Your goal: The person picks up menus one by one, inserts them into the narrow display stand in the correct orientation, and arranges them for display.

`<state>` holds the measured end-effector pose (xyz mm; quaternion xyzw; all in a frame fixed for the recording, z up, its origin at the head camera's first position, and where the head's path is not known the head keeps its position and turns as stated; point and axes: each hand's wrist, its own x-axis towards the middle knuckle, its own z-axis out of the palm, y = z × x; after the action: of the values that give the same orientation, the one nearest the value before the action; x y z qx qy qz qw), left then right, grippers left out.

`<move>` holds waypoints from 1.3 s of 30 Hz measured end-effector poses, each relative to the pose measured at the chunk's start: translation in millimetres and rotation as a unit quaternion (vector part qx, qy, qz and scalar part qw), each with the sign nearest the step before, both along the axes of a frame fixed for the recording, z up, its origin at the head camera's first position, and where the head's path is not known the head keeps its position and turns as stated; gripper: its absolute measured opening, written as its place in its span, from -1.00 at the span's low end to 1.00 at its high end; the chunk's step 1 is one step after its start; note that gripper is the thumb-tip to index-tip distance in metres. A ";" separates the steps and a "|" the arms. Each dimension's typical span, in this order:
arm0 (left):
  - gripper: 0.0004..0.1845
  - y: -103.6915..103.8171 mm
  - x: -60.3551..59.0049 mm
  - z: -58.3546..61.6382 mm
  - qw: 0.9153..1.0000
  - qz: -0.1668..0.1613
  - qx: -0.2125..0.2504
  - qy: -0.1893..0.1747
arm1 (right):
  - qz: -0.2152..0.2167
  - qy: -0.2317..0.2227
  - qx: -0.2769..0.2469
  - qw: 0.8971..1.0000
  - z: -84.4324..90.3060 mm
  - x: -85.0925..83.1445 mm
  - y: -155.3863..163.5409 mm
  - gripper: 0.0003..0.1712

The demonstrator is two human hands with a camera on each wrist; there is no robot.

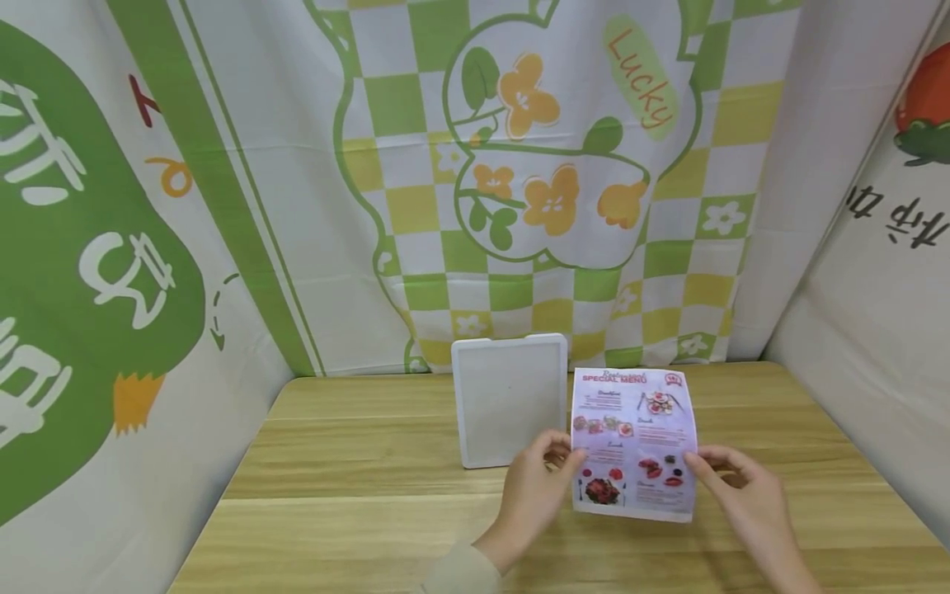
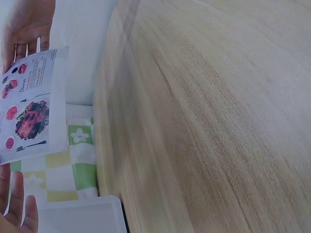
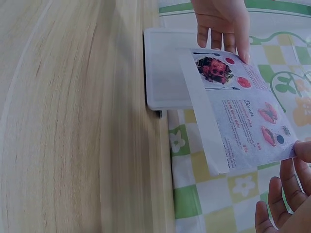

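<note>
Backdrop cloths [image 1: 519, 165] are hung on all three sides of the light wooden table [image 1: 356, 495], so the scene is pretty boxed in: the middle one is checked in green, yellow and white with orange flowers and the word "Lucky" in red on a green oval, the left one [image 1: 89, 272] is mostly green with big white characters that can't really be made out, and the right one [image 1: 876, 272] shows a few dark characters and a red fruit-like picture at the top. Propped up at the back of the table, leaning towards the middle cloth, a white square plastic frame with a pale grey panel [image 1: 509, 400] is seen; nothing is held in it. Just to its right and a bit nearer the camera, a glossy lilac paper menu sheet [image 1: 635, 445] is held up off the table, upright and facing the person. "SPECIAL MENU" is printed in red across the top, with a script word above it too small to read, and "Dinner" can be read in the right wrist view beside small food photos. The sheet's left edge is pinched by the left hand [image 1: 536, 487], thumb in front and fingers behind, and its right edge is pinched the same way by the right hand [image 1: 745, 491]. Part of the frame's lower right corner is covered by the left hand.
</note>
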<state>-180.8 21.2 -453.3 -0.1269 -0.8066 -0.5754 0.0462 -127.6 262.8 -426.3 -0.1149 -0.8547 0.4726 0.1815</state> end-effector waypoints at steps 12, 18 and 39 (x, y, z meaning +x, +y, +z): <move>-0.80 -23.5 7.6 4.4 1.000 0.006 -0.009 0.014 | 0.020 0.020 -0.020 0.999 1.6 -2.1 -16.9 -0.69; -0.81 -37.2 9.7 5.5 1.000 0.014 -0.020 0.015 | 0.032 0.035 -0.025 0.999 2.2 -5.0 -29.9 -0.73; -0.81 -88.4 20.8 9.4 0.996 0.037 -0.069 0.040 | 0.110 0.078 -0.036 0.990 -0.9 -17.2 -70.9 -0.86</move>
<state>-160.0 -67.2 -443.9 -0.1225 -0.8458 -0.5112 0.0906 -144.7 191.9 -427.1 0.0106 -0.8276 0.5280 0.1900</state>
